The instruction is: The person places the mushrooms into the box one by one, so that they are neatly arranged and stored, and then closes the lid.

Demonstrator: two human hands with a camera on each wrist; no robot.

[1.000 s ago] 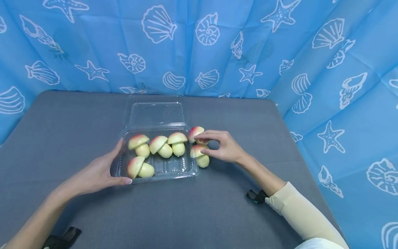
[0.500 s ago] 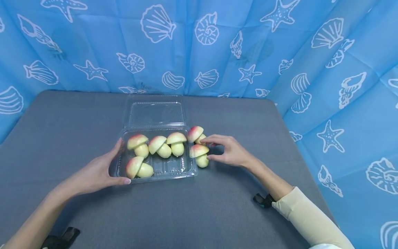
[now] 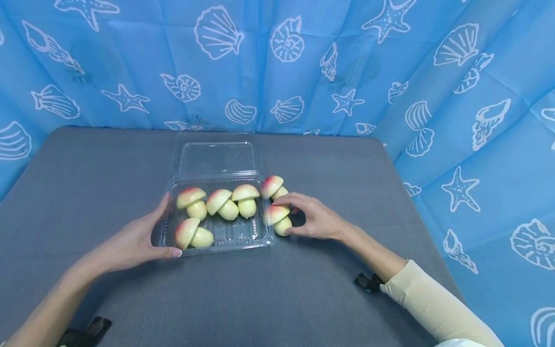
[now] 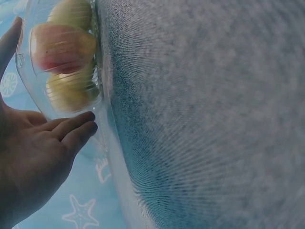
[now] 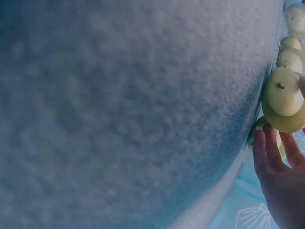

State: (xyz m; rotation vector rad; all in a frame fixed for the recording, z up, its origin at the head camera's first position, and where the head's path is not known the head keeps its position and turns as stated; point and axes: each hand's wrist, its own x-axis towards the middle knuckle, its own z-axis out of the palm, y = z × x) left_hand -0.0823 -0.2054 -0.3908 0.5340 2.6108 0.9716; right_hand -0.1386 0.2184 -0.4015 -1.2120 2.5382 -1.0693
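Note:
A clear hinged plastic box (image 3: 243, 246) lies on the table, lid raised at the back. Several mushroom-shaped pieces (image 3: 185, 231) with pink-tinged caps and pale yellow stems fill much of it. My left hand (image 3: 134, 241) holds the box's left end, thumb at the front edge and fingers round the far side. Right of the box, my right hand (image 3: 316, 219) pinches a mushroom-shaped piece (image 3: 283, 225), thumb at its stem and index finger over its cap. Another mushroom-shaped piece (image 3: 271, 185) lies just behind it. In the right wrist view, the pinched mushroom-shaped piece (image 5: 284, 93) shows its stem end.
The transparent lid (image 3: 217, 156) extends back behind the box. A grey cloth covers the table (image 3: 243, 299). A blue curtain (image 3: 260, 67) with white shells and starfish hangs behind and on the right. Dark straps (image 3: 368, 283) sit at both wrists.
My right hand drew back to the right, then moved in and forward onto the nearer loose mushroom-shaped piece, which has shifted slightly toward me. The left hand stays on the box.

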